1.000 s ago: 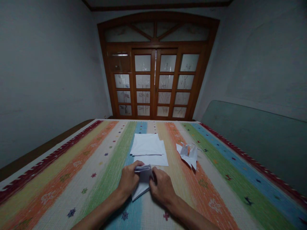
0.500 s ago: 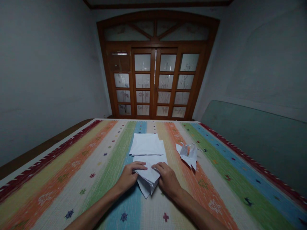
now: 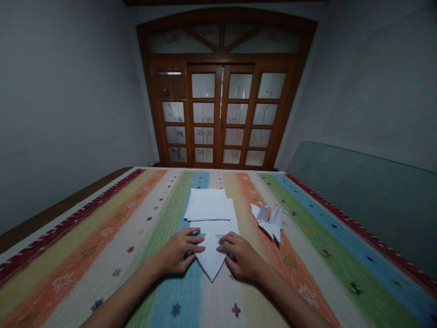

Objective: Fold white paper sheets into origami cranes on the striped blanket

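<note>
A folded white sheet of paper (image 3: 211,256) lies on the striped cloth with its pointed tip toward me. My left hand (image 3: 182,249) rests at its left edge, fingers spread, the fingertips touching the paper. On the opposite edge, my right hand (image 3: 241,255) lays slightly bent, parted fingers on the paper. Just beyond the folded piece is a stack of white paper sheets (image 3: 208,204), partly overlapping one another. Off to the right sit folded paper cranes (image 3: 268,221), close together; I cannot tell exactly how many.
The table is covered by a striped, patterned tablecloth (image 3: 136,255). Past its far edge stands a wooden door with glass panes (image 3: 220,118). A greenish board (image 3: 358,191) leans along the right wall, and a brown wooden edge (image 3: 61,205) runs along the left.
The raised, partly opened flaps of the folded paper have come down flat into a pointed shape. Both hands have loosened, and the left has shifted slightly outward with its fingers spread.
</note>
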Available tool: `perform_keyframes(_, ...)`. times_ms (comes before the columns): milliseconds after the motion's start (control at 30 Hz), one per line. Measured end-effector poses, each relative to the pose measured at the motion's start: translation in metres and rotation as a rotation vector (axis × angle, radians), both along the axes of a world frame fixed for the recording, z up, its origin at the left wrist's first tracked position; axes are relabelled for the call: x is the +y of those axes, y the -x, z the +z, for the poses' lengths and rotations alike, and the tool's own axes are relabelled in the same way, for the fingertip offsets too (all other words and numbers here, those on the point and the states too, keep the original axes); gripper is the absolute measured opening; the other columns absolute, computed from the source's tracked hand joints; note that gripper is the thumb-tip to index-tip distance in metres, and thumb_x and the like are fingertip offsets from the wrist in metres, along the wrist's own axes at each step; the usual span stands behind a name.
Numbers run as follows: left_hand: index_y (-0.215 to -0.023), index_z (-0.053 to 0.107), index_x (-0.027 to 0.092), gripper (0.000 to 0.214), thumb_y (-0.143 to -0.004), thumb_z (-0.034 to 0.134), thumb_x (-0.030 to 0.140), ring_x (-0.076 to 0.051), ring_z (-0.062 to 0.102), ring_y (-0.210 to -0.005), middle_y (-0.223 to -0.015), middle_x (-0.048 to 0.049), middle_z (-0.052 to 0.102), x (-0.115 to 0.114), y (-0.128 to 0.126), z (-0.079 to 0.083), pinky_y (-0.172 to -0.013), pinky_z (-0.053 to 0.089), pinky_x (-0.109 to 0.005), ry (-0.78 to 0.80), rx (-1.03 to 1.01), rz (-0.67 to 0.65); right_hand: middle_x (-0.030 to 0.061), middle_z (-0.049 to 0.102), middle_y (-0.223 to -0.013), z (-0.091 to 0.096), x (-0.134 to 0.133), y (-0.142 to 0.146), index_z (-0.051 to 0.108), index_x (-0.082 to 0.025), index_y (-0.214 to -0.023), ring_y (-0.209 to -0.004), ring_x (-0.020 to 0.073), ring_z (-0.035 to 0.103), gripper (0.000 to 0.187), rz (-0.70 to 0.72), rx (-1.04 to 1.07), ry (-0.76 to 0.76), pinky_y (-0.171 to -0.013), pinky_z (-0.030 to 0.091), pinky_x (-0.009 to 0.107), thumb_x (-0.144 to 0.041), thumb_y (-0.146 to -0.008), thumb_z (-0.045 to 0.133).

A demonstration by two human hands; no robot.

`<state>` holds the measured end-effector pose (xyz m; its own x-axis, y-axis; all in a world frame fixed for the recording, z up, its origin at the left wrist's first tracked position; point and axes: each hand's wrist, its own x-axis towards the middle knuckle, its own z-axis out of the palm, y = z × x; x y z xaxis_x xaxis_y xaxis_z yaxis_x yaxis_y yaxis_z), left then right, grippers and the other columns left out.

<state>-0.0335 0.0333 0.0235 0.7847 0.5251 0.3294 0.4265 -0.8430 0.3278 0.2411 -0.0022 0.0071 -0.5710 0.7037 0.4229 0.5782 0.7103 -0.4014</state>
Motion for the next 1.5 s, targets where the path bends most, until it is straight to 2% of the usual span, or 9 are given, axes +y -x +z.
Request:
perform_keyframes(200,-0.106,0.077,0.029,0.03,-0.078,0.071,0.019,-0.034,0.056,-0.127,-0.12,-0.0066,0.074,0.002,0.004,0.007,-0.104,0.044,-0.056,0.013,0.021,0.008,0.0093,0.072,-0.111,0.004,0.003,-0.006,0.075,-0.02,-0.103,-0.104,0.0241,0.061,0.029,0.043,0.026,0.027,-0.092,0.051,0.04,-0.008,-0.079,0.064)
perform_keyframes(500,-0.087,0.08,0.025,0.01,-0.08,0.073,0.024,-0.028,0.064,-0.104,-0.103,-0.0088,0.078,0.002,0.006,0.01,-0.09,0.052,-0.044,0.079,-0.084,0.037,0.0089,0.075,-0.108,0.0,0.005,-0.007,0.078,-0.022,-0.096,-0.101,0.0234,0.063,0.02,0.003,0.107,0.055,-0.088,0.052,0.039,-0.012,-0.083,0.068)
perform_keyframes(700,-0.086,0.079,0.023,0.015,-0.084,0.072,0.036,-0.026,0.066,-0.097,-0.099,-0.0109,0.077,0.001,0.002,0.011,-0.085,0.051,-0.04,0.098,-0.099,0.035,0.0091,0.076,-0.103,-0.002,0.005,-0.004,0.078,-0.021,-0.091,-0.099,0.0224,0.065,0.018,-0.031,0.138,0.072,-0.087,0.052,0.037,-0.015,-0.09,0.061)
perform_keyframes(900,-0.099,0.076,0.022,0.019,-0.089,0.064,0.033,-0.025,0.066,-0.096,-0.098,-0.0096,0.076,-0.003,-0.002,0.018,-0.086,0.049,-0.037,0.08,-0.047,0.04,0.008,0.076,-0.092,-0.005,0.006,0.0,0.076,-0.018,-0.091,-0.091,0.0209,0.065,0.019,-0.123,0.177,0.107,-0.084,0.051,0.034,-0.017,-0.094,0.058)
perform_keyframes(1067,-0.108,0.072,0.021,0.025,-0.091,0.055,0.021,-0.024,0.066,-0.091,-0.096,-0.0103,0.075,-0.005,-0.007,0.008,-0.083,0.051,-0.035,0.028,-0.058,0.137,0.0073,0.072,-0.085,-0.014,0.009,0.001,0.073,-0.017,-0.087,-0.082,0.0196,0.065,0.019,-0.24,0.183,0.084,-0.077,0.05,0.031,-0.02,-0.095,0.056)
perform_keyframes(1233,-0.13,0.06,0.022,0.04,-0.091,0.054,0.019,-0.023,0.068,-0.085,-0.093,-0.0073,0.073,-0.007,-0.018,-0.011,-0.08,0.052,-0.034,0.054,-0.181,0.38,0.0071,0.071,-0.084,-0.017,0.008,0.004,0.067,-0.017,-0.087,-0.079,0.0199,0.065,0.016,-0.301,0.224,0.092,-0.074,0.05,0.031,-0.021,-0.094,0.054)
perform_keyframes(1333,-0.129,0.058,0.022,0.04,-0.09,0.054,0.02,-0.022,0.069,-0.083,-0.09,-0.0052,0.073,-0.009,-0.023,-0.015,-0.078,0.052,-0.033,0.113,-0.245,0.459,0.0054,0.07,-0.085,-0.016,0.007,0.006,0.061,-0.019,-0.098,-0.078,0.02,0.066,0.008,-0.302,0.262,0.146,-0.072,0.05,0.03,-0.021,-0.091,0.056)
perform_keyframes(1433,-0.126,0.058,0.021,0.037,-0.089,0.053,0.021,-0.022,0.07,-0.08,-0.086,-0.0043,0.072,-0.011,-0.026,-0.013,-0.076,0.051,-0.033,0.163,-0.265,0.483,0.005,0.07,-0.088,-0.016,0.007,0.006,0.054,-0.02,-0.109,-0.081,0.0204,0.067,0.02,-0.3,0.308,0.193,-0.073,0.05,0.03,-0.018,-0.089,0.054)
perform_keyframes(1500,-0.123,0.057,0.02,0.034,-0.089,0.052,0.022,-0.022,0.069,-0.075,-0.082,-0.0031,0.072,-0.012,-0.028,-0.011,-0.072,0.051,-0.032,0.195,-0.283,0.5,0.0049,0.07,-0.087,-0.015,0.007,0.006,0.052,-0.02,-0.109,-0.08,0.0206,0.067,0.02,-0.302,0.327,0.214,-0.073,0.05,0.03,-0.018,-0.089,0.052)
